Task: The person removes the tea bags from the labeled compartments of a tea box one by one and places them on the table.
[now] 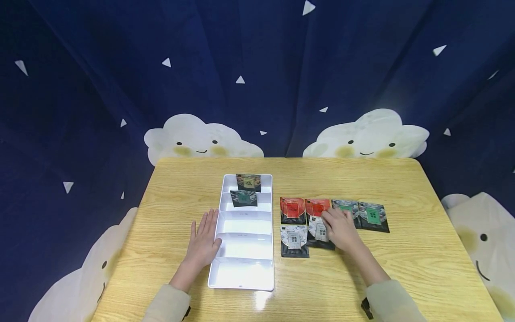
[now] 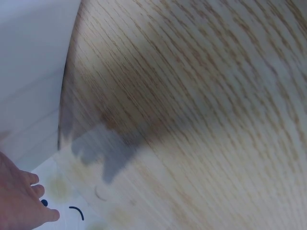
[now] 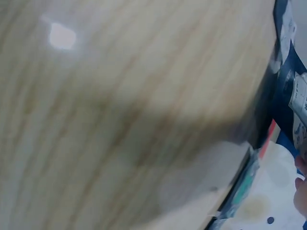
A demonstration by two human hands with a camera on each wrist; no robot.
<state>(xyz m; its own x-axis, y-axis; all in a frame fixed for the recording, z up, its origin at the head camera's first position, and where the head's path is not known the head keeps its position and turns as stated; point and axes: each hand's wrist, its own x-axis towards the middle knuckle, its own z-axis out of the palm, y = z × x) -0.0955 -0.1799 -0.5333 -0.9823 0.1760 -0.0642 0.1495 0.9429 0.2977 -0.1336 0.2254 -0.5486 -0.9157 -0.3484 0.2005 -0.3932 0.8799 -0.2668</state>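
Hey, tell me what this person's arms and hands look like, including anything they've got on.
The left hand and right hand are ungloved. Plain, pale cream sleeves end short of the wrists. A small black item shows beside each sleeve, too little visible to identify.

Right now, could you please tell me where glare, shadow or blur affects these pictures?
Head view: glare on the table just below the white tray, whose nearest compartment looks washed out; left wrist view: soft shadow over the wood grain, and the tray's edge bows, probably lens distortion; right wrist view: blurred wood grain, a bright glare spot at upper left, a dark shadow band across the middle.
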